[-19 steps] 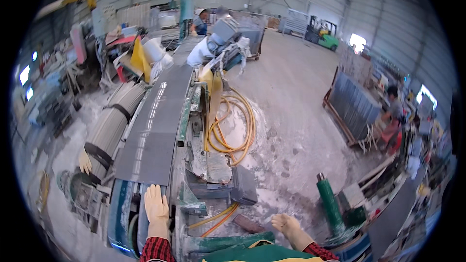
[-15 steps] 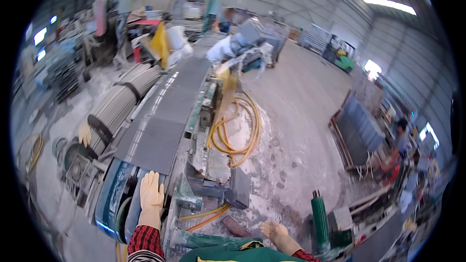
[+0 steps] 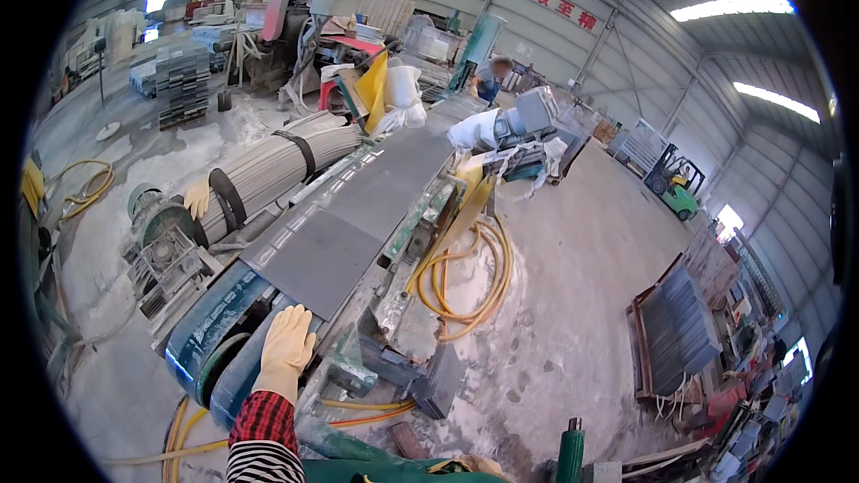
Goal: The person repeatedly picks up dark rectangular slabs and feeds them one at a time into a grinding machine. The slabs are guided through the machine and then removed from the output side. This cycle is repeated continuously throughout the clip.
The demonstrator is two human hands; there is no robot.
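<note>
My left hand, in a cream rubber glove with a red plaid cuff, lies flat with fingers spread on the blue end roller of a long conveyor machine. Its fingertips sit just below the near end of a long dark grey stone slab lying on the machine's bed. Only a pale sliver of my right hand shows at the lower edge, above a green part of the machine; what it does is hidden.
Yellow hoses coil on the dusty floor right of the machine. A strapped bundle of grey bars and a motor lie to the left. A green post stands bottom right, a slab rack farther right. A person stands at the far end.
My head has turned and the view has shifted down and left. My left hand stays on the blue roller. My right hand has slipped almost out of view at the lower edge.
</note>
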